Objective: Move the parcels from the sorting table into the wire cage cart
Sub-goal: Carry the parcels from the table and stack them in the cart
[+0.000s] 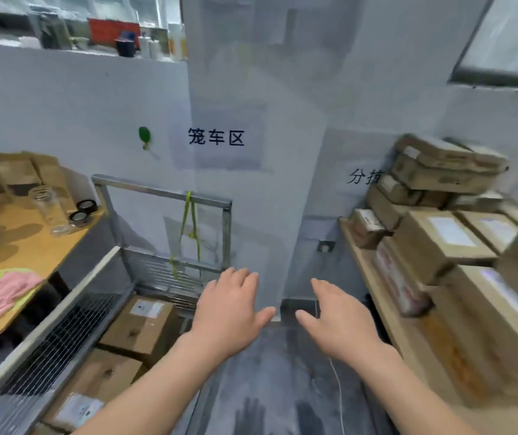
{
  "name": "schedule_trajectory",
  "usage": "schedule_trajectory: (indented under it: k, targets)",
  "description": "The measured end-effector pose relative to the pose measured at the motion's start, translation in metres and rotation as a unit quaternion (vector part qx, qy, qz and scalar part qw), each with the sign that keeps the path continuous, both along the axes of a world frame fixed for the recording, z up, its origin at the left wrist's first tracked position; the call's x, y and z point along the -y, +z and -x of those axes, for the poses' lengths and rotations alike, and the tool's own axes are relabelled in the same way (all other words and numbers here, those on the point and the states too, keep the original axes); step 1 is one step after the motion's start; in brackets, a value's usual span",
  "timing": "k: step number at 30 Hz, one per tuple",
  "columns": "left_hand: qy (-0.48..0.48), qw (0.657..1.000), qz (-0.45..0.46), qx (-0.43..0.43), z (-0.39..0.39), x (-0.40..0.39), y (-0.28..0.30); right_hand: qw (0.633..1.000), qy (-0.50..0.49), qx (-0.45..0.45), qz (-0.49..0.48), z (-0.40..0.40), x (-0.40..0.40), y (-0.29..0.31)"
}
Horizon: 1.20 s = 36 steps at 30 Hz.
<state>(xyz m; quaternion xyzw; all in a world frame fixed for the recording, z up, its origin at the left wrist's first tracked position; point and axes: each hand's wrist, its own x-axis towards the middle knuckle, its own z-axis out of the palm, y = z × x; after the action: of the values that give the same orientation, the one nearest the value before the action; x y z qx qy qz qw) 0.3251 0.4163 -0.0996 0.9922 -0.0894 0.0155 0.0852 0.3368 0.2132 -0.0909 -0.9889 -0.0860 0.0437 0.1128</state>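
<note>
Both my hands are held out in front of me, palms down, fingers straight, holding nothing. My left hand [231, 304] hovers at the right edge of the wire cage cart [63, 337], which stands at the lower left. Several brown cardboard parcels [140, 326] with white labels lie inside the cart. My right hand [337, 313] floats over the grey floor, left of the sorting table [373, 277]. On that table at the right sits a blurred stack of several brown parcels [442, 243], some with white labels.
A wooden table [28, 243] at the left carries a clear jar, tape rolls, cardboard and a pink cloth. A white pillar with a paper sign stands ahead. Green cord hangs on the cart's back frame. Grey floor lies between cart and sorting table.
</note>
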Motion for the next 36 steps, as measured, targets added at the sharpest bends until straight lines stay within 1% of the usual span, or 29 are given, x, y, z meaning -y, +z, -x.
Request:
schedule_trajectory:
  k: [9, 13, 16, 26, 30, 36]
  targets:
    - [-0.096, 0.995, 0.008, 0.023, 0.01, 0.194, 0.024, 0.991, -0.131, 0.02, -0.009, 0.054, 0.186, 0.028]
    - [-0.145, 0.989, -0.003, 0.032, 0.02, 0.264, 0.027, 0.986, -0.165, 0.028, -0.001, 0.081, 0.252, 0.038]
    - [-0.174, 0.984, 0.01, 0.037, 0.031, 0.309, 0.029, 0.98, -0.198, 0.026, -0.008, 0.102, 0.295, 0.04]
    - [-0.28, 0.959, 0.023, 0.04, 0.046, 0.424, 0.028, 0.945, -0.323, 0.04, -0.041, 0.159, 0.389, 0.031]
    - [-0.324, 0.945, 0.022, 0.025, 0.047, 0.464, 0.027, 0.927, -0.371, 0.044, -0.029, 0.177, 0.414, 0.034]
    - [-0.403, 0.913, 0.06, 0.007, 0.031, 0.528, 0.036, 0.888, -0.456, 0.055, -0.005, 0.2, 0.453, 0.044]
